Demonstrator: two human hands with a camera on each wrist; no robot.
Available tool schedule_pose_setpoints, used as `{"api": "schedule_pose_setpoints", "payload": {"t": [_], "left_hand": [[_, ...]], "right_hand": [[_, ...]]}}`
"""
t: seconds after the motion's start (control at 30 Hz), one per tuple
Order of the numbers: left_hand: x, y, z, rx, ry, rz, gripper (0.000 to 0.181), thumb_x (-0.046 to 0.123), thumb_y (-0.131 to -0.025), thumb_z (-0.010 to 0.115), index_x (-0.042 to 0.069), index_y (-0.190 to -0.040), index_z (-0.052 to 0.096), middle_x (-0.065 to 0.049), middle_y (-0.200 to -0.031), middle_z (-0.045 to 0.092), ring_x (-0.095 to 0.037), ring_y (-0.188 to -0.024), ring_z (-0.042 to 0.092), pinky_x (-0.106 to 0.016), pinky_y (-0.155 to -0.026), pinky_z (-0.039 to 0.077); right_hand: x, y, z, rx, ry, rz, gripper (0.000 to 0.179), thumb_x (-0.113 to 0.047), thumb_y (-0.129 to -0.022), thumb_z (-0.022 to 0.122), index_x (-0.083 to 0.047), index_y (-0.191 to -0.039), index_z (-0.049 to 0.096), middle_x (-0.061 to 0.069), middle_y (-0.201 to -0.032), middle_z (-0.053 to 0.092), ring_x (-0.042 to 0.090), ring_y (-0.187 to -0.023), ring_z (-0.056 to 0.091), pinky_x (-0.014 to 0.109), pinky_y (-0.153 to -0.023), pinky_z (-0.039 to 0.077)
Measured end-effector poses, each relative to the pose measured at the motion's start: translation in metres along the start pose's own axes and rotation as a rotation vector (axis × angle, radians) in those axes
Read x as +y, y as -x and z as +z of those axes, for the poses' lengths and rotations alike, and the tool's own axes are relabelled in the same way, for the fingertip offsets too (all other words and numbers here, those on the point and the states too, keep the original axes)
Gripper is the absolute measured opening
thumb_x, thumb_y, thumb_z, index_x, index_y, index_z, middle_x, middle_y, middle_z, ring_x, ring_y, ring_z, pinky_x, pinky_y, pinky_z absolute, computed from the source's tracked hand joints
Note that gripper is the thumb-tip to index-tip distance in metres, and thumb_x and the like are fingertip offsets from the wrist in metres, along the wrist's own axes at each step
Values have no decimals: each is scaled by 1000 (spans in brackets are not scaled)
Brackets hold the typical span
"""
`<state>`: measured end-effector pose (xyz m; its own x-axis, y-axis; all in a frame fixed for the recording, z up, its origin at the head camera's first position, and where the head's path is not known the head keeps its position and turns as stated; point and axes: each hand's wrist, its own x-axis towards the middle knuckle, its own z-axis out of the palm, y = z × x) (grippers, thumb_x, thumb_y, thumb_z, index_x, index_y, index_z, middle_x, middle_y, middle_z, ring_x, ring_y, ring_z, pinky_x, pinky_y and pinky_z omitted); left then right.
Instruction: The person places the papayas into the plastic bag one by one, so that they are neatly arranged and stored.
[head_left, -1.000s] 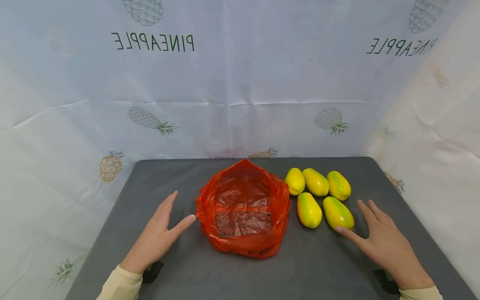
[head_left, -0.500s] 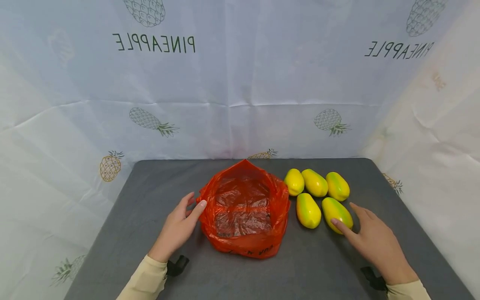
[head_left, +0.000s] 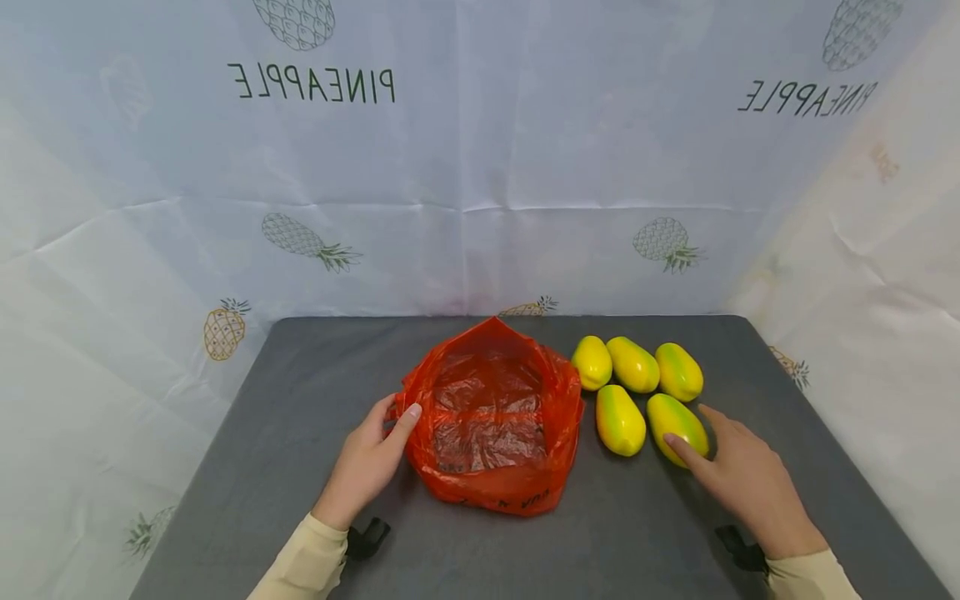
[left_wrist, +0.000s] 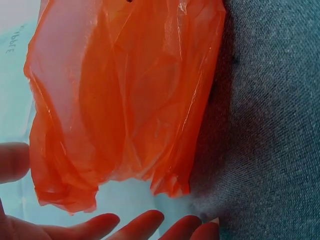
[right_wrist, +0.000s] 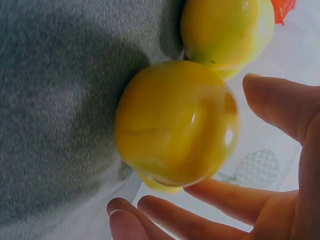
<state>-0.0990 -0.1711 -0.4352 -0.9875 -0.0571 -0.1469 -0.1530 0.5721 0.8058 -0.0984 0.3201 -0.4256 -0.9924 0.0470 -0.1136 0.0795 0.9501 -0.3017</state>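
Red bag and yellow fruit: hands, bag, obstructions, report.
Left hand at left edge of red bag, not pinching. Right hand spread about nearest yellow fruit, no grip. Bag open, no fruit visible inside. Nothing seen in the way.

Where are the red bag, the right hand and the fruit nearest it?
Red bag [head_left: 487,490], head view: front outer wall.
Right hand [head_left: 746,479], head view: its back.
Nearest fruit [right_wrist: 172,120], right wrist view: middle of the camera-facing surface.

Mirrored "PINEAPPLE" [head_left: 311,83] twice on backdrop [head_left: 480,150]
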Motion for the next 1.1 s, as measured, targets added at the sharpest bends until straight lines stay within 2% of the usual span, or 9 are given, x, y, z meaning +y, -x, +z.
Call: {"api": "schedule_pose_setpoints", "payload": {"t": [0.47,0.8,1.1], "left_hand": [[4,-1,-1,-32,1,-36,94,79,-102,47,12,-167,35,-21,-163,52,-43,-143,58,-64,-113,50],[3,-1,-2,-37,-14,-25,94,78,-103,47,10,-167,36,-22,-162,53,-45,-144,57,-66,-113,49],[4,1,-2,-37,-16,-14,92,76,-104,47,9,-167,37,-22,-162,53,-45,-144,57,-66,-113,48]], "right_hand": [[-6,1,5,59,-8,-13,97,-72,-102,56,10,-154,47,40,-141,60,56,-115,65,68,-84,52],[-8,4,8,79,-56,-39,86,-63,-103,63,8,-151,52,34,-134,68,48,-107,71,63,-82,55],[-19,13,-13,136,-45,-47,82,-59,-103,66,8,-149,54,33,-129,69,42,-98,71,58,-76,55]]}}
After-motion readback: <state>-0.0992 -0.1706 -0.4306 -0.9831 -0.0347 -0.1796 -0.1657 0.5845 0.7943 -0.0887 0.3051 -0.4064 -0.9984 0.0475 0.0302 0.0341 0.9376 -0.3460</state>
